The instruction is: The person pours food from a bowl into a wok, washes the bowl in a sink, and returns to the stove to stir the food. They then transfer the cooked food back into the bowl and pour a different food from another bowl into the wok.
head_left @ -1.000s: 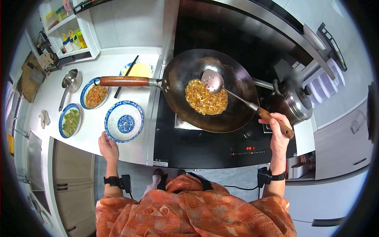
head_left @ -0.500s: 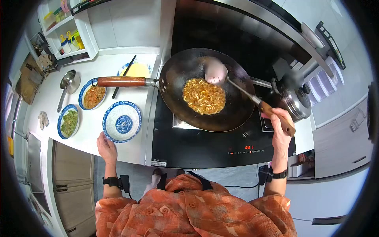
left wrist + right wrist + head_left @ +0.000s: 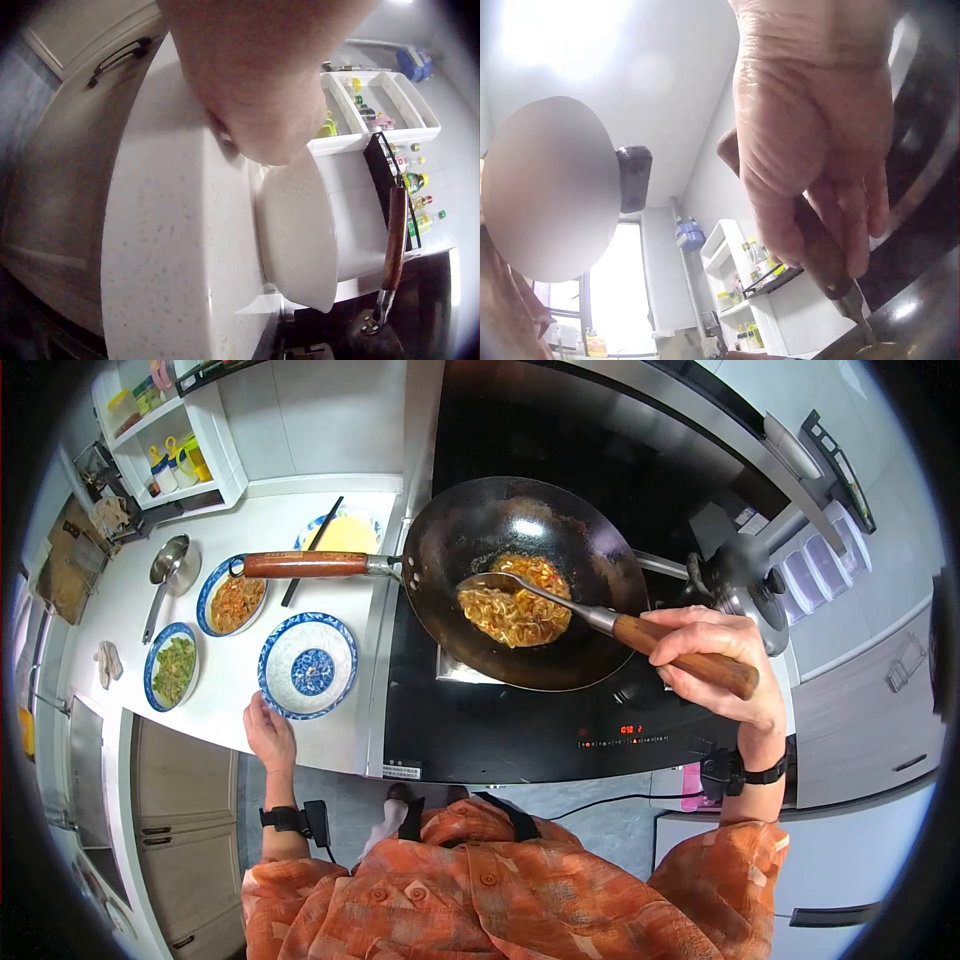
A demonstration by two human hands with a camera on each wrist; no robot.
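In the head view my right hand [image 3: 722, 660] grips the wooden handle of a perforated wok spatula [image 3: 590, 615]. Its metal head is down in the wok [image 3: 440, 622], turned over and loaded with part of the brown, saucy chopped food [image 3: 530, 622]. The right wrist view shows fingers [image 3: 847, 217] wrapped about that handle. My left hand [image 3: 270, 734] rests by the near left rim of a blue-and-white bowl [image 3: 310, 666] with nothing in it, fingertips right at its edge. From the left wrist, the bowl's pale outer wall [image 3: 296, 225] shows beside the hand.
The wok's long wooden handle [image 3: 305, 565] reaches left over the counter. Bowls of reddish chopped food [image 3: 237, 605], green vegetables [image 3: 175, 672] and yellow liquid [image 3: 350, 534] stand there, with black chopsticks [image 3: 312, 550] and a metal ladle [image 3: 168, 565]. A lidded pot [image 3: 745, 600] stands right of the wok.
My right hand has moved rightward and up, nearer the wok. The spatula head has come from the wok's far side down and left into the food, now turned over. The left hand stays at the bowl.
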